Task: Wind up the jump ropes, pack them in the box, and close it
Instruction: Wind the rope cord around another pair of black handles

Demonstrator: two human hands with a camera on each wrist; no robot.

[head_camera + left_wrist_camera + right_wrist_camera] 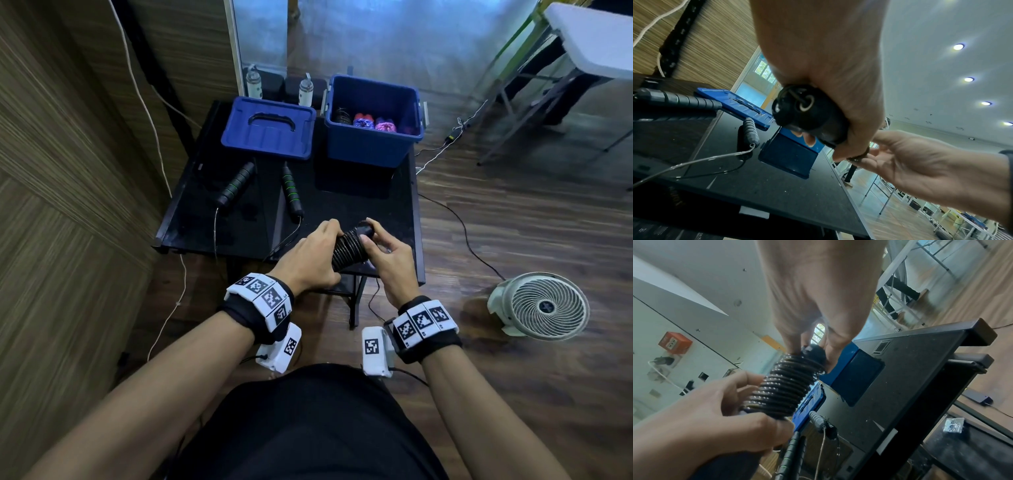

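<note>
A black jump rope [350, 246] wound in tight coils round its handles [783, 387] is held over the table's front edge. My left hand [310, 255] grips its near end [809, 113]. My right hand [383, 248] pinches the far end cap [813, 353] with curled fingers. A second jump rope with black, green-ringed handles [236, 183] [292, 190] lies unwound on the black table [359, 205], its cord hanging over the front edge. The open blue box [373, 120] at the back right holds several wound ropes [364, 121]. Its blue lid [269, 126] lies flat to the left.
Two white bottles [253, 82] [306, 89] stand behind the lid. A white fan [544, 306] sits on the wooden floor at the right. Cables run across the floor and down the wooden wall at the left. A folding table [582, 44] stands at the far right.
</note>
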